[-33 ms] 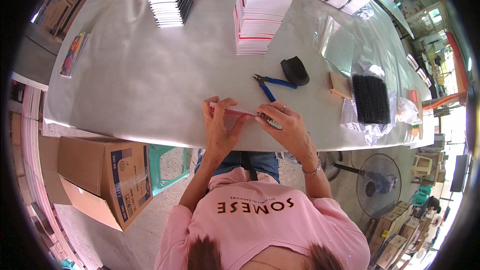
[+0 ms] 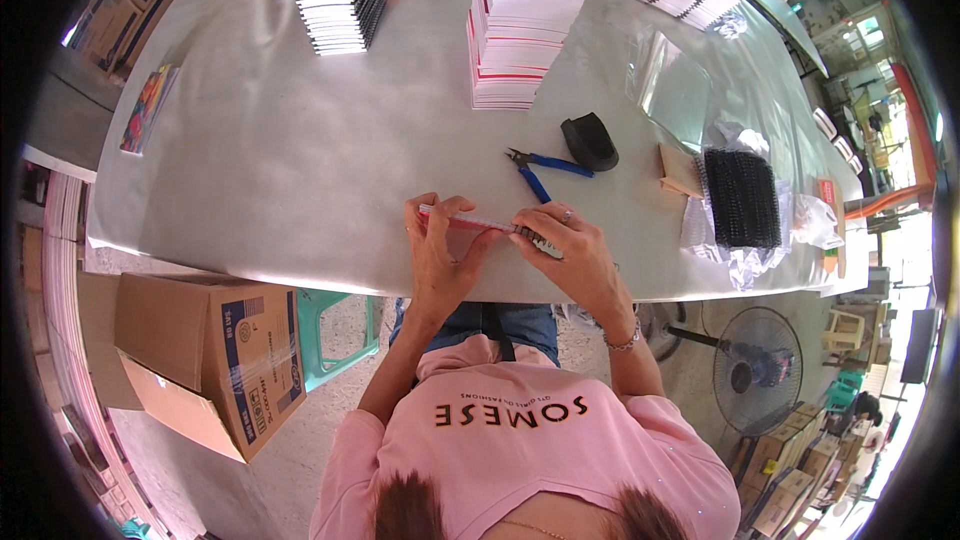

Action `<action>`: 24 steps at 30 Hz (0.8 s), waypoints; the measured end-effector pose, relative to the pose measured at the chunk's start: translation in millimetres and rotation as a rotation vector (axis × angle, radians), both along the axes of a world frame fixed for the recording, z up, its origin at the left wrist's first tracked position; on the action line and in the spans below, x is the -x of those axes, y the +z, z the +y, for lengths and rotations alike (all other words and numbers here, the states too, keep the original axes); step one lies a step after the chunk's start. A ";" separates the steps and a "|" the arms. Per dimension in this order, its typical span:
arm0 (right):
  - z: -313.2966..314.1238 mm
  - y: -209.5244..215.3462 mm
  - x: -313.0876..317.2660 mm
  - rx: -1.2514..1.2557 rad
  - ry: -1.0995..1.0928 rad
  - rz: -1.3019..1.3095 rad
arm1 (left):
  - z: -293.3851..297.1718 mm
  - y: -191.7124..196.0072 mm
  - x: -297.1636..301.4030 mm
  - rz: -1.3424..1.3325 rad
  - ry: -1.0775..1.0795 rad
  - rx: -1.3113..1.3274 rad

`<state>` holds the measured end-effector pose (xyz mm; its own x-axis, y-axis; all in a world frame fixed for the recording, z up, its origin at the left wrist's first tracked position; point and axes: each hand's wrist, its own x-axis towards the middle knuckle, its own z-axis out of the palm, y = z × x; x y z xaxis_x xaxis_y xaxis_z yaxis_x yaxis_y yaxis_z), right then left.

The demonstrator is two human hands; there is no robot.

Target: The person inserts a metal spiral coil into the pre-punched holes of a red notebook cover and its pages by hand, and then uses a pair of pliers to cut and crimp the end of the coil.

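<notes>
Near the front edge of the table I hold a thin notebook (image 2: 474, 222) on edge, with white pages and a red-pink cover. My left hand (image 2: 436, 252) pinches it, fingers over the far side and thumb stretched along the near side. At the notebook's right end, my right hand (image 2: 578, 258) grips a dark spiral binding coil (image 2: 532, 235) between thumb and fingers. The fingers partly hide the coil, so I cannot tell how far it runs through the pages. Just beyond my right hand lie blue-handled cutting pliers (image 2: 545, 167) beside a black curved object (image 2: 590, 141).
A bundle of black coils (image 2: 741, 198) lies on crumpled plastic at right. Stacks of unbound pages (image 2: 520, 40) and coil-bound notebooks (image 2: 325, 0) stand at the far side. An open cardboard box (image 2: 215, 360), green stool (image 2: 335, 335) and fan (image 2: 757, 370) are below the table's level.
</notes>
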<state>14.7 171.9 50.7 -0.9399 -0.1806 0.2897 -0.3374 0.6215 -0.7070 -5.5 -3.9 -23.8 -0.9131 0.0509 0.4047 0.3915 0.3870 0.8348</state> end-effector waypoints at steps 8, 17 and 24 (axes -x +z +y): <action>64.3 -1.9 50.2 -0.197 -0.467 -0.159 | -14.9 2.6 10.2 -0.003 -0.107 -0.020; 61.7 -64.4 91.9 -0.573 -0.557 -0.002 | -15.8 1.9 11.7 -0.051 -0.154 -0.083; 75.1 -24.3 77.3 0.541 -0.124 -0.409 | -18.0 -6.4 17.9 -0.099 -0.127 -0.155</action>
